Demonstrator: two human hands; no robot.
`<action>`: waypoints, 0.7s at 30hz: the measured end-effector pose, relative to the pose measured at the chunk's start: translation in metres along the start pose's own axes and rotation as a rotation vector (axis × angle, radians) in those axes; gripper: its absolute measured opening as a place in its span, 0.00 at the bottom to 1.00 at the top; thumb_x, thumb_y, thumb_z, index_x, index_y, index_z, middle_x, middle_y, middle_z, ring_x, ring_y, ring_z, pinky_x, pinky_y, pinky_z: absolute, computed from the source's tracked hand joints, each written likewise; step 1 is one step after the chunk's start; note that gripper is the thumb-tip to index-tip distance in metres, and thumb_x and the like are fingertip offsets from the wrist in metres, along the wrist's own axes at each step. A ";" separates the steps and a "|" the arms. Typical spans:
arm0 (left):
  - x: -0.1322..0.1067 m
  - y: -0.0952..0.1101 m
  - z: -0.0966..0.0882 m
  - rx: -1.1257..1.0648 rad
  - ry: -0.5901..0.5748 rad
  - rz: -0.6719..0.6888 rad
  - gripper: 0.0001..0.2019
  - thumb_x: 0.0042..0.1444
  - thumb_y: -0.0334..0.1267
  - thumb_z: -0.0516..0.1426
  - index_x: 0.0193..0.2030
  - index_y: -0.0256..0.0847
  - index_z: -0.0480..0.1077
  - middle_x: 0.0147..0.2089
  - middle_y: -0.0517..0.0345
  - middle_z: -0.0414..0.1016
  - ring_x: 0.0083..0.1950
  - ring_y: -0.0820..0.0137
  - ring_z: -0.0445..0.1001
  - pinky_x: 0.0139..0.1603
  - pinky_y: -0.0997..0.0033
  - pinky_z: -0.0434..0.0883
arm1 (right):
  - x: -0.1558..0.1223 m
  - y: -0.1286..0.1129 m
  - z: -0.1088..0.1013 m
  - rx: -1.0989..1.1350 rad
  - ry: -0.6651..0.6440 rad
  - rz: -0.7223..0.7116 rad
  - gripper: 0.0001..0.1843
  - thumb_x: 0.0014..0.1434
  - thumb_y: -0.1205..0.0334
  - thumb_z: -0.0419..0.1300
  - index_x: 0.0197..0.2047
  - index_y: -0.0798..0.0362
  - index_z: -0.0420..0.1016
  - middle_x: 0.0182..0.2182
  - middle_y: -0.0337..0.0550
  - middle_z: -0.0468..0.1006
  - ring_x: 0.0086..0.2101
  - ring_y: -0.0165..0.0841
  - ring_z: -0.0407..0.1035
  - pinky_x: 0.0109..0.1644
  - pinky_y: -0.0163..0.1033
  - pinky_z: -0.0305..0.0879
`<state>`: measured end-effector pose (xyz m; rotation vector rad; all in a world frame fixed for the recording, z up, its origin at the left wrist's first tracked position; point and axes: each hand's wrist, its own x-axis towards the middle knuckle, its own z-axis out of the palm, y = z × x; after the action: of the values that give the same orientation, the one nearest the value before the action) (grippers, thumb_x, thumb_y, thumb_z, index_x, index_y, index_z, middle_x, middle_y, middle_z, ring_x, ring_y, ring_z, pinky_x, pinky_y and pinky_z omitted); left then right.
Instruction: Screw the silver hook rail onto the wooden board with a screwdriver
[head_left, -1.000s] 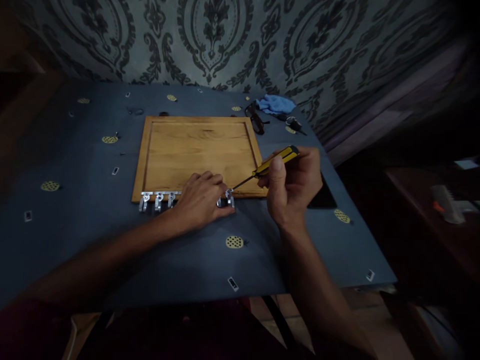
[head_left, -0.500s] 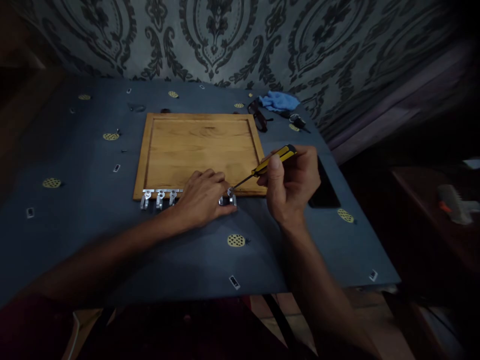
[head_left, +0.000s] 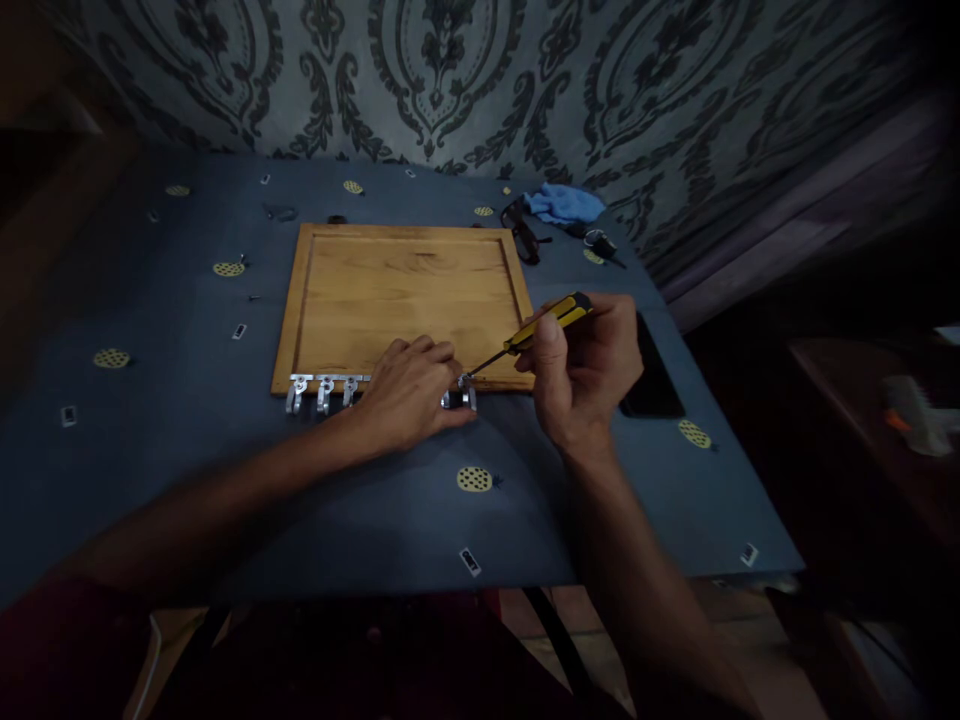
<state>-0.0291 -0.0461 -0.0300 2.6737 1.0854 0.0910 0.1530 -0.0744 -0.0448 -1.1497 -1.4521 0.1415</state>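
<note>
A framed wooden board (head_left: 412,290) lies flat on the table. Along its near edge runs a metal hook rail (head_left: 301,380) with several silver hooks hanging past the edge. My left hand (head_left: 409,395) grips the rail near its right part, fingers over the board and thumb by the end hooks, hiding the middle of the rail. In my right hand (head_left: 592,365) is a yellow and black screwdriver (head_left: 551,324), held slanted by its handle. Its tip meets the rail's right end, just beside my left fingertips. Whether a screw sits under the tip is too small to tell.
A blue cloth (head_left: 564,203), dark sunglasses (head_left: 523,232) and keys (head_left: 602,243) lie behind the board's right corner. A black phone (head_left: 656,372) is beside my right hand. One small screw (head_left: 253,298) lies left of the board on the patterned tablecloth (head_left: 360,520).
The view has shifted slightly, so everything on the table sits a little farther right. Both hands keep their grips, and the screwdriver tip stays at the rail's right end.
</note>
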 end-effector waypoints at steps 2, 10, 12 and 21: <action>0.000 0.000 0.000 -0.002 -0.002 -0.002 0.22 0.63 0.55 0.63 0.51 0.37 0.78 0.50 0.49 0.78 0.56 0.54 0.72 0.54 0.57 0.66 | 0.001 0.001 0.000 -0.005 -0.012 -0.005 0.08 0.70 0.49 0.60 0.47 0.43 0.72 0.32 0.38 0.75 0.25 0.33 0.75 0.26 0.41 0.68; -0.001 0.001 -0.002 -0.010 -0.031 -0.023 0.22 0.63 0.55 0.63 0.51 0.36 0.78 0.53 0.48 0.77 0.59 0.52 0.71 0.57 0.55 0.66 | 0.003 0.001 0.002 0.024 0.033 -0.027 0.09 0.69 0.50 0.62 0.44 0.45 0.71 0.30 0.34 0.74 0.20 0.27 0.71 0.22 0.36 0.65; -0.001 0.001 -0.002 -0.008 -0.040 -0.025 0.23 0.63 0.55 0.63 0.52 0.36 0.78 0.53 0.48 0.77 0.60 0.52 0.71 0.58 0.55 0.66 | 0.004 0.001 0.002 0.034 0.070 -0.003 0.11 0.69 0.48 0.62 0.43 0.46 0.70 0.29 0.33 0.74 0.19 0.26 0.69 0.20 0.35 0.64; -0.001 0.001 -0.002 0.001 -0.020 -0.011 0.23 0.63 0.55 0.63 0.52 0.36 0.78 0.53 0.48 0.78 0.58 0.53 0.71 0.56 0.56 0.66 | 0.003 -0.005 0.001 0.029 0.029 0.048 0.13 0.69 0.45 0.61 0.43 0.46 0.69 0.29 0.34 0.74 0.20 0.28 0.70 0.22 0.38 0.65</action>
<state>-0.0296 -0.0471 -0.0280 2.6631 1.0945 0.0609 0.1502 -0.0738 -0.0397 -1.1594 -1.3928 0.1781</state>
